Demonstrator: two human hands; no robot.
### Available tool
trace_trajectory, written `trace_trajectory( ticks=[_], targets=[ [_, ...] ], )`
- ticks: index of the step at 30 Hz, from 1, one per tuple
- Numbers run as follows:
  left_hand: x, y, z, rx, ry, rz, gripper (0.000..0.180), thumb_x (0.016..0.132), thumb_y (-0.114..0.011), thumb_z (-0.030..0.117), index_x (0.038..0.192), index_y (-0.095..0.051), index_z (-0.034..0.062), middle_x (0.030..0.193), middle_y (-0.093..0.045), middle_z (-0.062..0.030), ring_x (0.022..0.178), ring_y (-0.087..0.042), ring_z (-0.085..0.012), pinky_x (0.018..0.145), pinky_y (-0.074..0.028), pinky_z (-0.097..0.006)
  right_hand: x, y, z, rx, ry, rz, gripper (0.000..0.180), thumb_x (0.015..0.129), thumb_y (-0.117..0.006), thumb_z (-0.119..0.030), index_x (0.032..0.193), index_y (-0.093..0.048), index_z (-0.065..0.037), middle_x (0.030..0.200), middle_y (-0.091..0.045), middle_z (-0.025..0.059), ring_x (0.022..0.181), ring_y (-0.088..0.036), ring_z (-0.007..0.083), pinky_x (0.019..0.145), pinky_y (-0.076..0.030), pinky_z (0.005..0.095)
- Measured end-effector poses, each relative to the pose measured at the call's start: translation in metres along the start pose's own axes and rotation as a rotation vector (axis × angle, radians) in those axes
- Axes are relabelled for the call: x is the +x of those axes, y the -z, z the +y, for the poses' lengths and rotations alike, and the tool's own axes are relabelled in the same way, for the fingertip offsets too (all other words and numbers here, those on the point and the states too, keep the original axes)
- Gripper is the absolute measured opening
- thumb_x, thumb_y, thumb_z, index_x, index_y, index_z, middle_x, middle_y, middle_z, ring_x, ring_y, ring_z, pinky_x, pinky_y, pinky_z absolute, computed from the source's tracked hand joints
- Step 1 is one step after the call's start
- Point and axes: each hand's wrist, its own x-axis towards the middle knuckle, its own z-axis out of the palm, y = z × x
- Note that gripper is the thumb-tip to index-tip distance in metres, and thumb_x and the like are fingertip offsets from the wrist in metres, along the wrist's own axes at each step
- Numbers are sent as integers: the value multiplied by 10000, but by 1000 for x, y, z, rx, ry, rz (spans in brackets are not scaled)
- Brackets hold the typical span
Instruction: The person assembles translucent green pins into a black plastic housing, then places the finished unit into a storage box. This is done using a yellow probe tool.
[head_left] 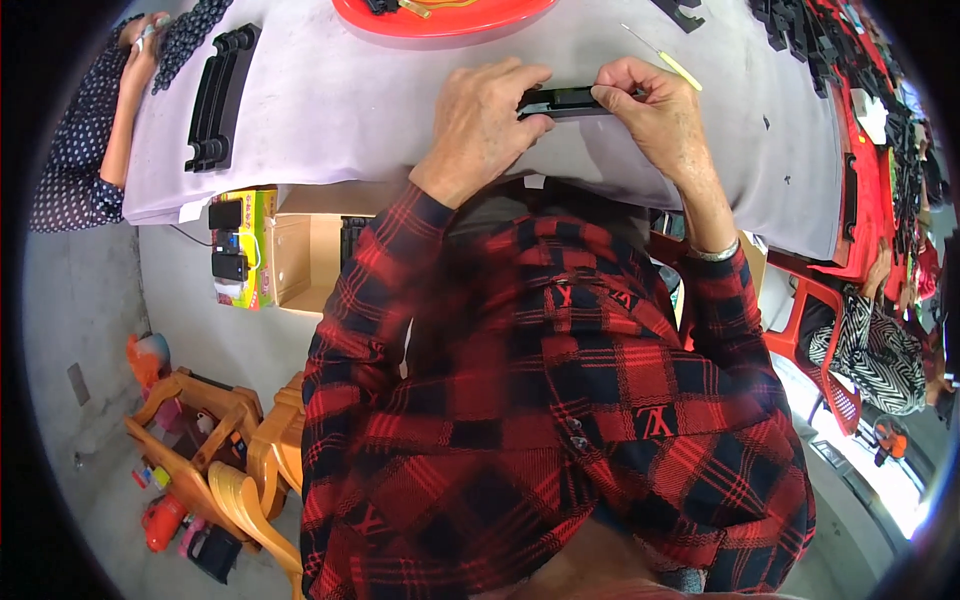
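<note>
A long, narrow black plastic part with a channel along it is held level just above the cloth-covered table. My left hand is closed round its left end, the fingers on the far side and the thumb on the near side. At the right end, my right hand pinches with thumb and forefinger; whether a smaller piece is between them is hidden. A thin metal pick with a yellow handle lies just beyond my right hand. Farther off, a red tray carries a few small pieces.
A similar, longer black part lies on the pale tablecloth at left. Another person's arm reaches over dark pieces at far left. More black parts are heaped at far right. An open cardboard box is below the table edge.
</note>
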Motion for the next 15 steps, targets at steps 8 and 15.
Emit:
trace_trajectory(
  ticks=[8, 15],
  targets=[
    [-3, -7, -6, -67, -20, 68, 515, 683, -866, 120, 1159, -686, 40, 940, -702, -123, 860, -694, -308, 756, -519, -403, -2, -7, -11, -158, -23, 59, 73, 871, -726, -145, 910, -727, -83, 742, -720, 23, 640, -629, 115, 633, -512, 300],
    [-5, -9, -3, -76, -10, 92, 511, 693, -871, 148, 1153, -668, 58, 972, -717, -113, 887, -691, -298, 774, -514, -406, -6, -15, -16, -268, -72, 121, 80, 850, -706, -152, 900, -711, -90, 737, -717, 72, 658, -682, 216, 660, -531, 364]
  ],
)
